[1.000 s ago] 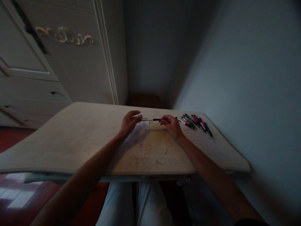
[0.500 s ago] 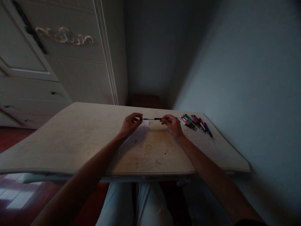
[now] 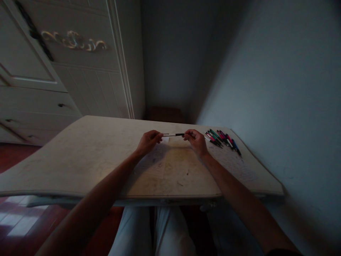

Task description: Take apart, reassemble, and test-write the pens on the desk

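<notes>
A slim pen (image 3: pixel 172 135), white on its left part and black on its right, is stretched level between my two hands above the table. My left hand (image 3: pixel 149 141) pinches its white end between thumb and fingers. At the black end, my right hand (image 3: pixel 196 141) grips it with thumb and forefinger. The ends themselves are hidden by my fingertips. Beneath my left hand lies a sheet of paper (image 3: pixel 152 161) with faint marks, partly covered by my forearm.
Several coloured pens (image 3: pixel 223 138) lie in a row on the table (image 3: pixel 74 156) right of my right hand. A written sheet (image 3: pixel 234 163) is below them. The wall (image 3: pixel 279 106) borders the right side; a white cabinet (image 3: pixel 93 81) stands behind on the left.
My left fingers have closed onto the pen's left end; before, they were more spread around it. The pen's left part now looks white where it was brownish. My right hand has barely moved.
</notes>
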Available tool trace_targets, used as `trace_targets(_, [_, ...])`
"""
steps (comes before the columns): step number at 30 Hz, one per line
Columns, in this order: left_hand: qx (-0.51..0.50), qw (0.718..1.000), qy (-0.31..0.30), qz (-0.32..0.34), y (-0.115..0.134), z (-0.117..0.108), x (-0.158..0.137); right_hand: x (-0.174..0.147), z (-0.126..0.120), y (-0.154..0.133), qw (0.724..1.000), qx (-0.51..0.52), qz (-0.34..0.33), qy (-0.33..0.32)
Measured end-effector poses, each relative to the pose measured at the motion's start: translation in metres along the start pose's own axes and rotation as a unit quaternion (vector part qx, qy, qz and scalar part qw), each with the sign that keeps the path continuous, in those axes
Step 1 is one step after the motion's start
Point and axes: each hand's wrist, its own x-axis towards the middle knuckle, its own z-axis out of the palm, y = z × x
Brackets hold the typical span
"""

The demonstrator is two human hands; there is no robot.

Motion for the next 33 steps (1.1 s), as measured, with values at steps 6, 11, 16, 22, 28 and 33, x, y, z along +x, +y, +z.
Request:
trace_targets(6, [-0.041, 0.997, -0.009, 0.059, -0.0031, 0.0014, -0.0016, 0.0002, 0.0, -0.0004, 1.0, -0.007, -0.006, 0.004])
trace_targets(11, [0.006, 1.0, 0.018, 0.009, -0.002, 0.0035, -0.0017, -0.0005, 0.0005, -0.003, 1.0, -0.002, 0.0, 0.008])
trace_targets(16, [0.015, 0.999, -0.032, 0.009, -0.0012, 0.0015, -0.001, -0.0002, 0.0, -0.0025, 1.0, -0.008, -0.001, 0.002])
trace_targets(22, [-0.036, 0.997, -0.006, 0.061, -0.0018, 0.0018, -0.0014, -0.0006, 0.0006, -0.0008, 1.0, -0.014, -0.004, 0.002])
trace_targets(28, [0.004, 1.0, 0.003, 0.007, -0.0021, 0.0031, -0.0019, -0.0016, 0.0011, -0.0023, 1.0, -0.016, -0.004, 0.005])
trace_targets(33, [0.048, 0.998, -0.038, 0.017, -0.0006, 0.0013, -0.0005, -0.0015, 0.0, -0.003, 1.0, -0.017, -0.002, 0.003])
